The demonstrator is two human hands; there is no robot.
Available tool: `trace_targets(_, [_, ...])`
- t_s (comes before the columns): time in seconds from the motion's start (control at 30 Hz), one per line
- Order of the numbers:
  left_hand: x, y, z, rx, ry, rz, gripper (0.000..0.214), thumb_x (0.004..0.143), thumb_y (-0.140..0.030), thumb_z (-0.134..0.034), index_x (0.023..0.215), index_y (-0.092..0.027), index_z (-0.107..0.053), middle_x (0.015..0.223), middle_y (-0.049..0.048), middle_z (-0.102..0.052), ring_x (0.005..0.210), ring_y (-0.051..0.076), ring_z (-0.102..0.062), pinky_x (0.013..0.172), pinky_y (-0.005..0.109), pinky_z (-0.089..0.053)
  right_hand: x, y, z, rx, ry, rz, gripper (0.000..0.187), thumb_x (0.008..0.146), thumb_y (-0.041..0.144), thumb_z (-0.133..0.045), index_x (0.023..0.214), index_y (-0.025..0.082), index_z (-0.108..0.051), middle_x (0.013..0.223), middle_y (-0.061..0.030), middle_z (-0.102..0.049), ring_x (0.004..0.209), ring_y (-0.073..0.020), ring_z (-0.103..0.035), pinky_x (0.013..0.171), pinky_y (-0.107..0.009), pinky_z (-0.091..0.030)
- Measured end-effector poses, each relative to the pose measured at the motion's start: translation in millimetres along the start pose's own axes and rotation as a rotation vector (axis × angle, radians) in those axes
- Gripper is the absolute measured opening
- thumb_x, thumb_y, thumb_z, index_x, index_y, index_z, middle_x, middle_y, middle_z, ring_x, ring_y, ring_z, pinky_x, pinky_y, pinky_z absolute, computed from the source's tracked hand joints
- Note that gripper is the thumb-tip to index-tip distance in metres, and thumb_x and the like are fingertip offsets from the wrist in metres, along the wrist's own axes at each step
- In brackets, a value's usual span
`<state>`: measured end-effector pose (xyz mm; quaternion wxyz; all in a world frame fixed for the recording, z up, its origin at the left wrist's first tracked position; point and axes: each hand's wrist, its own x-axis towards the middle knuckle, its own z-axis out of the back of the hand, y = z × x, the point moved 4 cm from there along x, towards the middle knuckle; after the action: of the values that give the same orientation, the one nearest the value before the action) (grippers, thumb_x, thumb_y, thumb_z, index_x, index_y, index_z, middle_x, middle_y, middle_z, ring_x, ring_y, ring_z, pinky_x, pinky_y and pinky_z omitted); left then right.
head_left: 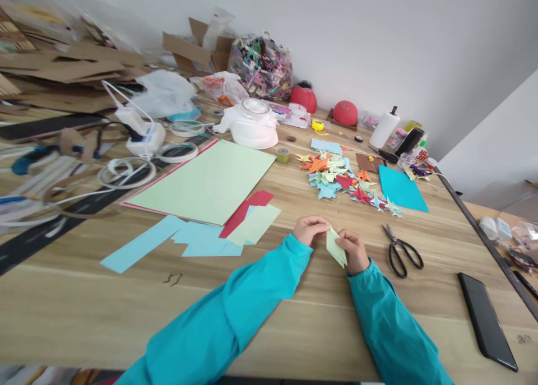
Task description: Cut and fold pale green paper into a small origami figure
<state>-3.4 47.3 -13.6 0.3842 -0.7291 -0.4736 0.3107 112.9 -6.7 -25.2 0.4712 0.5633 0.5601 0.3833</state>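
Between my two hands is a piece of pale green folded paper point(336, 249), narrow and diamond-shaped, held just above the wooden table point(269, 323). My left hand point(310, 229) pinches its upper corner with the fingertips. On the other side, my right hand point(353, 251) grips the paper's right edge between thumb and fingers. Beyond the hands lies a pile of small folded paper figures point(332, 175) in orange, red, green and blue. Black-handled scissors point(399, 250) rest to the right of my right hand, blades pointing away.
Left of my hands lie cut blue paper pieces point(205, 240), a red strip point(246, 212) and a large green sheet stack point(205, 180). A black phone point(487, 320) is at the right. Cables and a power strip point(145, 138) clutter the left; a turquoise sheet point(403, 189) lies behind the scissors.
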Motion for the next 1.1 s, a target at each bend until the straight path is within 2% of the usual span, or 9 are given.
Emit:
trace_targets(0.17, [4,7,1.3,-0.168,0.009,0.158,0.01,0.044,-0.015,-0.069,0.048,-0.013,-0.06,0.05,0.0013,-0.062,0.046,0.011,-0.055,0.046,0.022,-0.042,2,-3,3,-0.077,-0.01,0.051,0.021,0.061,0.029,-0.068,0.052,0.015,-0.054,0.042,0.0045,-0.05,0.038,-0.0063,-0.037,0.04,-0.021,-0.023])
trace_targets(0.3, [5,6,-0.2,-0.253,0.036,0.209,0.013,0.043,-0.015,-0.07,0.047,-0.011,-0.058,0.044,0.0,-0.057,0.043,0.01,-0.053,0.044,0.02,-0.041,2,-2,2,-0.13,-0.034,0.058,0.023,0.059,0.031,-0.07,0.053,0.015,-0.056,0.044,0.0038,-0.052,0.038,-0.0065,-0.04,0.039,-0.02,-0.025])
trace_targets(0.43, [6,8,-1.5,-0.259,0.042,0.2,0.022,0.049,-0.027,-0.072,0.051,-0.011,-0.057,0.044,-0.0013,-0.055,0.043,0.008,-0.052,0.043,0.019,-0.04,2,-2,2,-0.141,-0.066,0.036,0.025,0.061,0.035,-0.069,0.054,0.015,-0.056,0.04,0.0047,-0.05,0.034,-0.0054,-0.038,0.035,-0.019,-0.025])
trace_targets(0.53, [7,11,-1.4,-0.147,0.052,0.144,0.029,0.046,-0.032,-0.076,0.055,-0.012,-0.058,0.048,-0.0002,-0.058,0.044,0.01,-0.053,0.044,0.021,-0.041,1,-1,1,-0.151,-0.061,0.037,0.026,0.062,0.036,-0.069,0.054,0.015,-0.055,0.04,0.0044,-0.051,0.032,-0.0056,-0.04,0.033,-0.018,-0.026])
trace_targets(0.67, [8,12,3.6,0.011,-0.026,0.049,0.03,0.048,-0.034,-0.076,0.051,-0.012,-0.055,0.045,-0.002,-0.056,0.041,0.009,-0.05,0.043,0.021,-0.038,0,4,-4,-0.18,-0.021,0.044,0.025,0.062,0.035,-0.069,0.055,0.015,-0.056,0.039,0.0042,-0.052,0.031,-0.006,-0.041,0.032,-0.018,-0.029])
trace_targets(0.93, [7,9,6.7,0.112,-0.084,0.023,0.035,0.057,-0.044,-0.069,0.05,-0.013,-0.053,0.04,-0.0038,-0.051,0.037,0.007,-0.045,0.039,0.02,-0.032,0,8,-8,-0.205,-0.012,0.05,0.025,0.058,0.036,-0.071,0.057,0.014,-0.058,0.038,0.0043,-0.052,0.031,-0.0054,-0.041,0.032,-0.017,-0.031])
trace_targets(1.1, [7,9,3.1,0.076,0.002,0.019,0.039,0.058,-0.051,-0.064,0.06,-0.012,-0.06,0.048,-0.0006,-0.056,0.043,0.009,-0.049,0.042,0.021,-0.036,0,8,-7,-0.207,-0.021,0.068,0.025,0.06,0.036,-0.07,0.058,0.014,-0.058,0.039,0.0042,-0.052,0.032,-0.0052,-0.041,0.033,-0.017,-0.031])
